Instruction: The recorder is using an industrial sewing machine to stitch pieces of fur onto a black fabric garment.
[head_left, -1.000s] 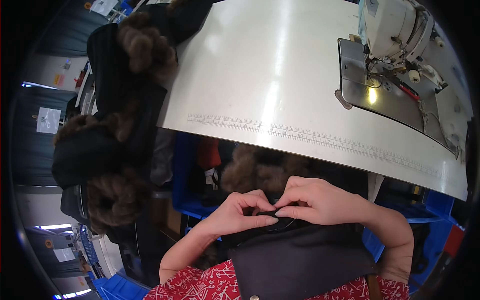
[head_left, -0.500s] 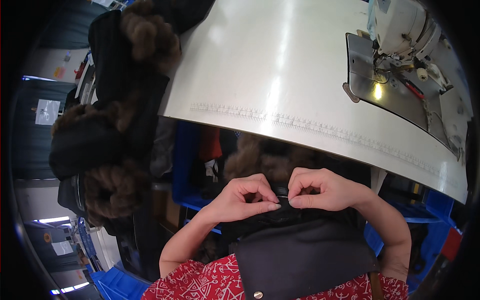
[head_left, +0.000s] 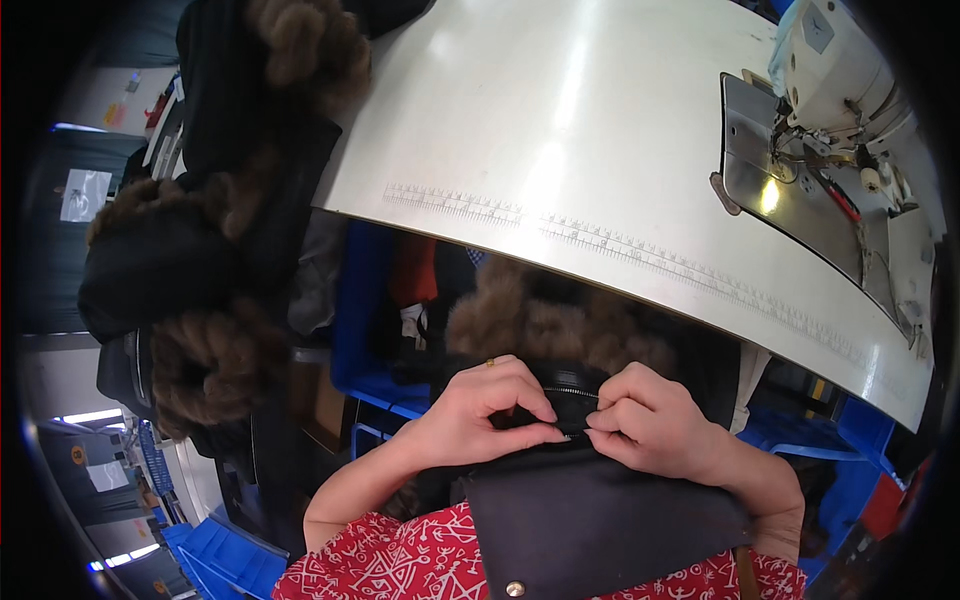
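Note:
A black fur-trimmed garment (head_left: 573, 411) lies across my lap, partly beneath the table edge. Its brown fur (head_left: 545, 326) bunches under the table, beyond my hands. A silvery zipper (head_left: 570, 391) runs along the black cloth between the hands. My left hand (head_left: 490, 415) pinches the garment by the zipper with thumb and fingertips; a ring shows on one finger. Opposite it, my right hand (head_left: 650, 428) is closed on the same garment, its fingers curled in. A small gap separates the two sets of fingertips. Exactly which edge each hand grips is partly hidden.
A white sewing table (head_left: 470, 110) with a printed ruler stretches ahead. At its right stands a sewing machine (head_left: 835, 75) with a metal plate. Dark fur-trimmed garments (head_left: 160, 265) are heaped at left. Blue bins (head_left: 362, 310) sit below the table, and a dark apron (head_left: 600, 520) covers my lap.
Both hands have come slightly nearer to me. The right fingers are curled tighter, and more of the zipper and fur shows. The view has shifted a little.

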